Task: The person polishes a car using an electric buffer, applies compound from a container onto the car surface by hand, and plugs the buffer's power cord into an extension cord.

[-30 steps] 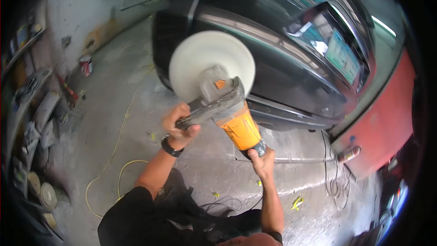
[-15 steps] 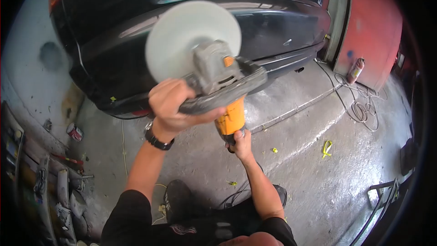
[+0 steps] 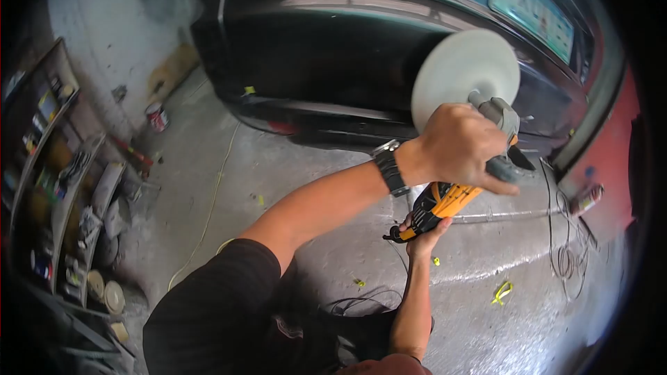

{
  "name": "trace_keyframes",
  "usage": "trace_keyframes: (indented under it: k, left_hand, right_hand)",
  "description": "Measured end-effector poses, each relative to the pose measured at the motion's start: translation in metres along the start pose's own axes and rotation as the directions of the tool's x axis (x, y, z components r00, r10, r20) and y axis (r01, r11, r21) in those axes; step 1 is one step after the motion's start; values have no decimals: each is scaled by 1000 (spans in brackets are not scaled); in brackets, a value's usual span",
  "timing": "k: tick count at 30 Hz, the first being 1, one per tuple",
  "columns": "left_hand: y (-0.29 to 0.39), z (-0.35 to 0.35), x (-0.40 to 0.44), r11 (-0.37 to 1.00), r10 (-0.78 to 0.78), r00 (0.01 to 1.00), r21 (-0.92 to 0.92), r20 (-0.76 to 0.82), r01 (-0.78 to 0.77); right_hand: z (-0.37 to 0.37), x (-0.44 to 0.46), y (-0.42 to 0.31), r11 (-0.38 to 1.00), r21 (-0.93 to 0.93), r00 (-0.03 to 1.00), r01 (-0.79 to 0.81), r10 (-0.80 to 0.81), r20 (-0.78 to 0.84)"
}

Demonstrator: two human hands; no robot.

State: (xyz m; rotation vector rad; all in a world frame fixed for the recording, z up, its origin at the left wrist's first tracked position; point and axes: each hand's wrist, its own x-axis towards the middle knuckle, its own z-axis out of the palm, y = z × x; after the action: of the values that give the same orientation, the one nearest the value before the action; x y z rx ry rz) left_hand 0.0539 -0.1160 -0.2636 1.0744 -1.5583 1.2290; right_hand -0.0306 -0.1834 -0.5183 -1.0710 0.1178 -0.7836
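Clearly, left hand [image 3: 460, 140] clasps polisher [image 3: 456, 199] behind its round pad [image 3: 465, 73]; right hand [image 3: 425, 237], plastic body [image 3: 429, 210].

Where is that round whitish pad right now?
In the head view, the round whitish pad is right of centre in the upper half, just beyond the person's left hand and in front of the glossy black car bumper.

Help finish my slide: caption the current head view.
Left hand near the pale disc, right hand at the rear: a yellow-and-black power tool held before a dark car.
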Motion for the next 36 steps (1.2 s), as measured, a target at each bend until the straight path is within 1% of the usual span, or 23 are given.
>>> trace_keyframes:
  k: [1,2,3,4,5,6,7,8,9,10,11,13,15,18,21,23,26,28,30,31,32,34,36]
  left_hand:
    - [-1,-20,-6,1000,8,1000,25,-12,-8]
    - [-3,-44,-17,998,-12,999,69,40,9]
    - [-4,-64,-29,997,-32,999,71,12,31]
    - [-5,-93,-37,996,-33,998,86,56,29]
    - [-10,-114,-50,997,0,1000,78,-26,2]
    - [-6,-149,-58,998,-59,997,37,58,57]
    - [-9,-173,-71,997,-54,998,59,38,52]
    - [-6,-201,-81,989,-116,991,104,66,109]
    - [-9,-226,-94,985,-115,992,135,59,107]
    - [-11,-246,-108,981,-147,989,128,8,145]
    - [-13,-265,-119,974,-171,984,144,-56,178]
    - [-22,-302,-132,972,-148,971,156,-187,178]
    - [-23,-323,-131,955,-150,937,198,-315,219]
    - [-27,-343,-137,947,-195,922,181,-334,266]
    - [-22,-332,-129,940,-232,906,157,-355,302]
    - [-21,-308,-117,948,-216,903,143,-370,285]
    - [-16,-269,-95,960,-239,917,66,-318,273]
    - [-10,-235,-73,961,-239,939,78,-247,265]
    - [-1,-197,-47,963,-244,959,82,-146,258]
    - [-1,-177,-33,969,-217,975,108,-54,222]
    - [-2,-145,-18,978,-175,984,122,42,169]
    - [5,-105,1,987,-129,981,118,144,113]
    - [12,-66,16,993,-83,981,97,175,66]
  right_hand:
    - [5,-1,5,999,-28,999,17,-16,35]
    - [12,-5,10,998,-46,997,53,-50,63]
    - [19,-7,17,996,-79,995,44,-36,95]
    - [24,-9,25,993,-111,992,41,-27,121]
    - [31,-13,31,989,-144,990,41,-20,139]
    - [45,-20,32,983,-185,991,-9,33,130]
    - [56,-23,47,981,-184,983,63,-29,180]
    - [61,-29,66,967,-254,984,36,9,176]
    - [83,-32,68,955,-293,974,55,13,225]
    - [105,-36,70,941,-329,962,77,17,273]
    - [120,-34,80,956,-290,933,45,63,354]
    - [156,-35,84,951,-308,900,-11,144,412]
    - [185,-40,91,936,-351,902,6,146,406]
    - [204,-43,56,876,-481,885,37,195,423]
    - [195,-48,37,842,-534,931,68,139,338]
    - [178,-48,20,865,-500,938,49,132,319]
    - [143,-44,6,919,-393,952,8,113,283]
    - [118,-42,-9,944,-327,963,-40,124,241]
    - [93,-35,-8,955,-296,976,-33,94,195]
    - [82,-33,-8,961,-275,981,-27,79,177]
    - [64,-28,-15,965,-250,985,-82,116,126]
    - [40,-19,-9,967,-236,995,-93,101,19]
    - [15,-7,-10,980,-182,997,-82,82,-6]
